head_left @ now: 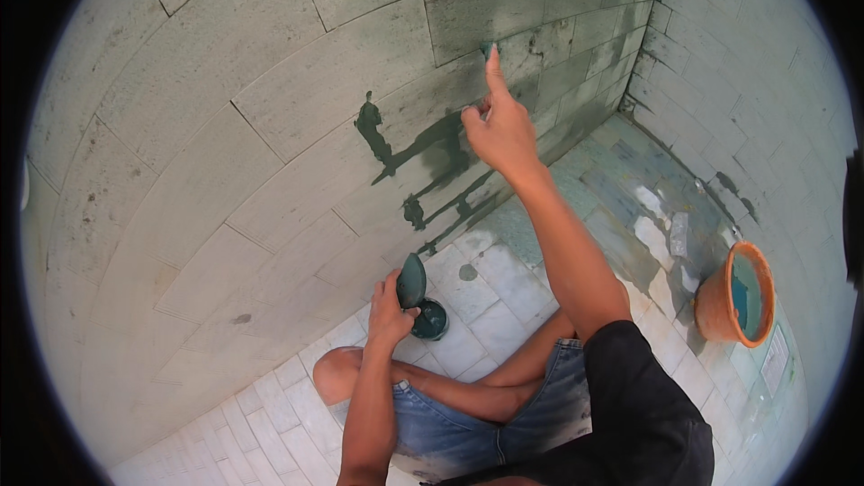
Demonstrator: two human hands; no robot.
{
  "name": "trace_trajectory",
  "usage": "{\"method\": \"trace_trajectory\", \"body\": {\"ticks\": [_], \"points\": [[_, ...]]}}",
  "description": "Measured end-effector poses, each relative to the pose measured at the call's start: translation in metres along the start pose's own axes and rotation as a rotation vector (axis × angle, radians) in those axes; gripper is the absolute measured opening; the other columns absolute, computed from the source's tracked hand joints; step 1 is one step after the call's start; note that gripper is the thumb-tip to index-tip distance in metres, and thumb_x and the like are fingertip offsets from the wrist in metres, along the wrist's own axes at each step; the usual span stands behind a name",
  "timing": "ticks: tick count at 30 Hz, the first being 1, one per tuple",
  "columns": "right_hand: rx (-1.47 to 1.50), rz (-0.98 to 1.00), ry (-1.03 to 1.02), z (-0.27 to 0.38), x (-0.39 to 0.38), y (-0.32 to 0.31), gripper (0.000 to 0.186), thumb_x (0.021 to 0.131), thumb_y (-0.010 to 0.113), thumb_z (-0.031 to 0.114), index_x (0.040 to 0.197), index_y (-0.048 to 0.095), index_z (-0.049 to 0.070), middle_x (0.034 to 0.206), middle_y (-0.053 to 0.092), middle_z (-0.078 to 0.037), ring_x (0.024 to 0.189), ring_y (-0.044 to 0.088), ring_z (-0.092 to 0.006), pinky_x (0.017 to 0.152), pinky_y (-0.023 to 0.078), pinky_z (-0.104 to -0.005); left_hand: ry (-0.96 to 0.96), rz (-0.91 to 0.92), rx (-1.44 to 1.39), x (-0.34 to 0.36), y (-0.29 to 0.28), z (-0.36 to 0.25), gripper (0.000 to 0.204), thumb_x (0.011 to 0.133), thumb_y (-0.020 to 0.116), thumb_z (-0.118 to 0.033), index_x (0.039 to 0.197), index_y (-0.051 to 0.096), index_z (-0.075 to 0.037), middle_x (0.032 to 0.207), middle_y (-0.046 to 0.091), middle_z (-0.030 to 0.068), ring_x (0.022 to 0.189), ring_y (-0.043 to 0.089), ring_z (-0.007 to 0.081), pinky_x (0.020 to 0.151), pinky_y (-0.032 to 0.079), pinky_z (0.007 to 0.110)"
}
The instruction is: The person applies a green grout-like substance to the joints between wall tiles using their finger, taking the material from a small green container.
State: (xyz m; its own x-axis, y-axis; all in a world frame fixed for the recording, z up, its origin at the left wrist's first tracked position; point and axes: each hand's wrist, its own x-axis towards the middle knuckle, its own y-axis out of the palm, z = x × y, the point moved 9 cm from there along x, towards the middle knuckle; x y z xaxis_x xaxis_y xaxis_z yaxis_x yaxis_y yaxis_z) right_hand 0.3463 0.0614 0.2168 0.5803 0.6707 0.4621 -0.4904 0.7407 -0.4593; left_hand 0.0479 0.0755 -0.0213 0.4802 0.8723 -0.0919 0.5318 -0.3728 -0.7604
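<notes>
My right hand (499, 126) is raised to the grey tiled wall (297, 117), its index finger pointed at a joint, with something small and dark green (487, 49) at the fingertip; its other fingers are curled, and whatever they hold is unclear. Dark green smears (373, 126) streak the wall below and to the left. My left hand (389, 310) grips a dark green flat, oval piece (411, 279), held upright at a round container of dark green paste (432, 328) on the pale floor tiles.
An orange bucket (715, 301) with greenish contents stands to the right. A second tiled wall (747, 108) meets the first at a corner. Whitish patches and scraps (657, 238) lie on the stained floor near it. My crossed legs (468, 396) rest on the floor.
</notes>
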Motion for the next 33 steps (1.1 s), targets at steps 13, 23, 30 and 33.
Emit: {"method": "trace_trajectory", "body": {"ticks": [13,23,30,33], "points": [[0.582,0.213,-0.008,-0.017,0.007,0.015,0.089,0.087,0.063,0.010,0.162,0.014,0.013,0.078,0.062,-0.003,0.068,0.052,-0.0093,0.071,0.046,-0.0254,-0.006,-0.003,0.028,0.003,0.003,0.003,0.086,0.067,0.082,-0.001,0.142,0.042,-0.015,0.125,0.051,0.0201,0.118,0.054,0.0406,0.099,0.047,0.045],[0.158,0.145,-0.025,0.005,-0.005,0.039,0.094,0.086,0.059,0.014,0.163,0.006,0.016,0.072,0.064,-0.007,0.064,0.061,-0.0208,0.067,0.049,-0.0342,0.017,-0.023,0.016,0.000,-0.002,-0.001,0.086,0.068,0.083,-0.002,0.142,0.042,-0.015,0.126,0.051,0.0203,0.121,0.053,0.0410,0.101,0.045,0.045],[-0.343,0.154,-0.156,0.035,-0.022,0.043,0.085,0.085,0.059,0.017,0.160,0.022,0.024,0.069,0.062,-0.008,0.057,0.059,-0.0288,0.065,0.050,-0.0388,0.013,0.003,-0.011,0.002,0.000,-0.003,0.086,0.069,0.083,-0.003,0.143,0.042,-0.016,0.122,0.052,0.0194,0.118,0.053,0.0416,0.098,0.046,0.046],[-0.178,0.235,-0.219,0.037,-0.027,0.044,0.078,0.085,0.059,0.018,0.158,0.031,0.022,0.070,0.064,-0.009,0.058,0.061,-0.0300,0.064,0.051,-0.0405,0.005,0.003,0.003,0.000,-0.002,-0.005,0.087,0.069,0.083,-0.003,0.143,0.041,-0.016,0.122,0.051,0.0193,0.117,0.053,0.0417,0.098,0.046,0.046]]}}
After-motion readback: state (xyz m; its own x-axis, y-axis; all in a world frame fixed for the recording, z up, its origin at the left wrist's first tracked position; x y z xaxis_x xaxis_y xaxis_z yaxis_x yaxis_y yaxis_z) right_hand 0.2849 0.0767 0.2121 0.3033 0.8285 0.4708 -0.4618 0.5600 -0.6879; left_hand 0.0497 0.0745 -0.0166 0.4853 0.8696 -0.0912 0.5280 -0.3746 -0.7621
